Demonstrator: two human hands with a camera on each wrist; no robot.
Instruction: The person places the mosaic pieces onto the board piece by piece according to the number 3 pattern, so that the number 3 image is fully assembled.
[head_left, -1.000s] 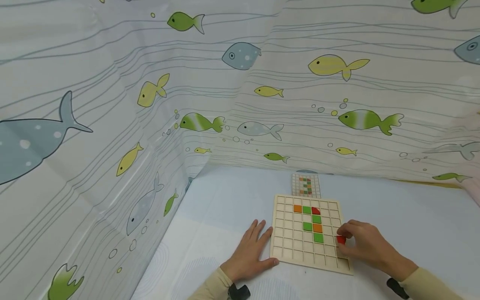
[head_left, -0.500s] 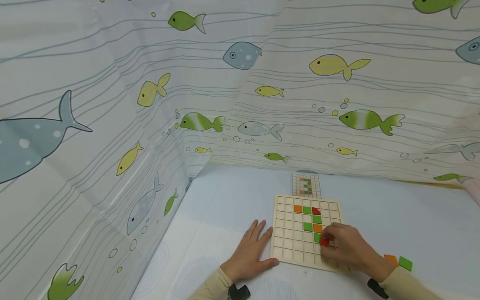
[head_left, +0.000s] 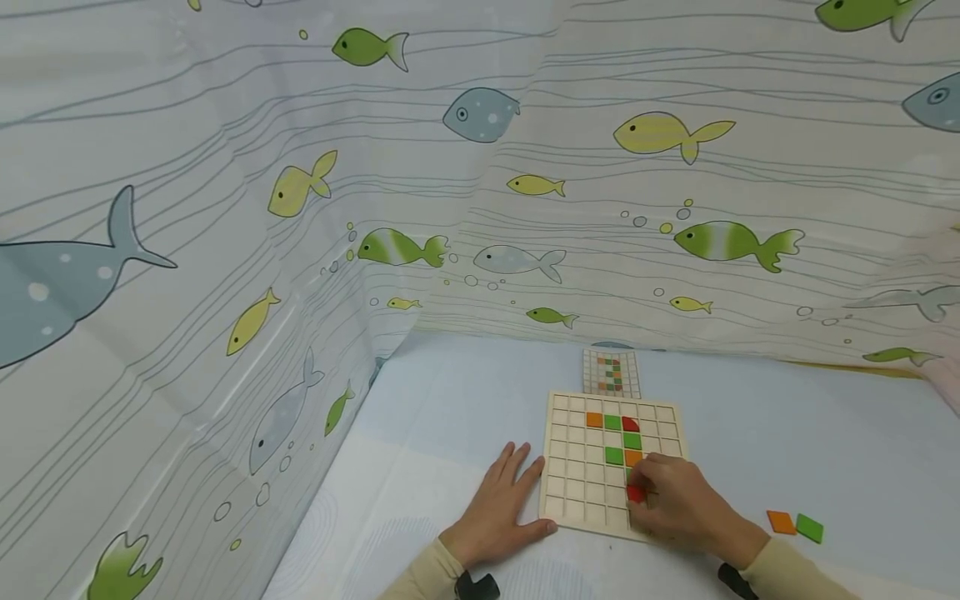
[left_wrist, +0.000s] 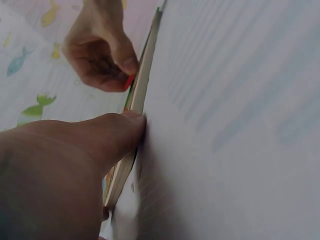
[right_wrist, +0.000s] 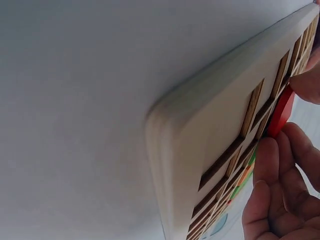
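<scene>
A wooden grid board (head_left: 577, 467) lies on the table, with orange, green and red tiles set in some of its squares. My right hand (head_left: 682, 504) pinches a red tile (head_left: 636, 493) between thumb and fingers, low over the board just below a mostly hidden green tile. In the right wrist view the red tile (right_wrist: 281, 111) stands tilted against the grid's ridges. Spread at the board's left edge, my left hand (head_left: 498, 504) has straight fingers; its thumb touches the board's side in the left wrist view.
Behind the board lies a small pattern card (head_left: 592, 375) showing a coloured grid. To the right, an orange tile (head_left: 781, 522) and a green tile (head_left: 810, 527) rest on the table. A fish-printed sheet (head_left: 465, 200) rises behind and at left.
My right hand has moved left with the red tile, from the board's right edge to the column under the green tile. The left hand has stayed put.
</scene>
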